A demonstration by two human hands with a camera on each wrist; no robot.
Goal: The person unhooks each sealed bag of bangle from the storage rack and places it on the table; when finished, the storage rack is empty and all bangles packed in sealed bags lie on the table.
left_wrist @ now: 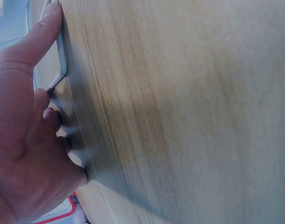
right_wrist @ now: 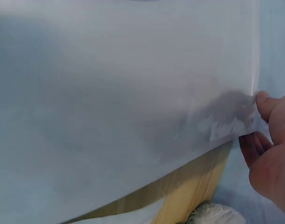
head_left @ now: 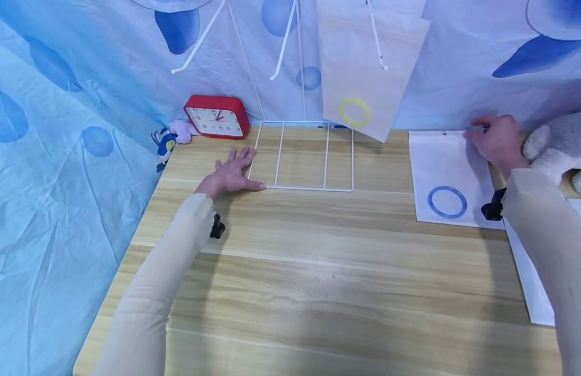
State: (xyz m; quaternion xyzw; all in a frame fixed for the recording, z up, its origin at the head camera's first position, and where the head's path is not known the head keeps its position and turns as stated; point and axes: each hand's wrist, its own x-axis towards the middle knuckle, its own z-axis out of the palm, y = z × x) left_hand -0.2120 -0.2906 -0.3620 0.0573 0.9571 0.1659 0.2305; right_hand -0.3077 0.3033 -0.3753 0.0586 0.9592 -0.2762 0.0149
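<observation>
My left hand (head_left: 231,173) (left_wrist: 28,126) lies with fingers spread at the left side of a white wire rack (head_left: 314,188) (left_wrist: 62,56), its thumb touching the front left corner. At the back right, my right hand (head_left: 499,142) (right_wrist: 275,144) pinches the far right corner of a flat white bag (head_left: 431,162) (right_wrist: 110,93) between thumb and fingers. A blue ring (head_left: 430,201) shows near the bag's front edge in the head view. In the right wrist view that corner is lifted off the wooden table (head_left: 318,292) (right_wrist: 189,186).
White hooks (head_left: 287,39) stick out above the rack, and a pale bag (head_left: 351,62) with a yellow ring hangs there. A red clock (head_left: 245,117) and small toys (head_left: 181,130) stand back left. At right are a grey-white plush (head_left: 565,146) and another white sheet (head_left: 535,282).
</observation>
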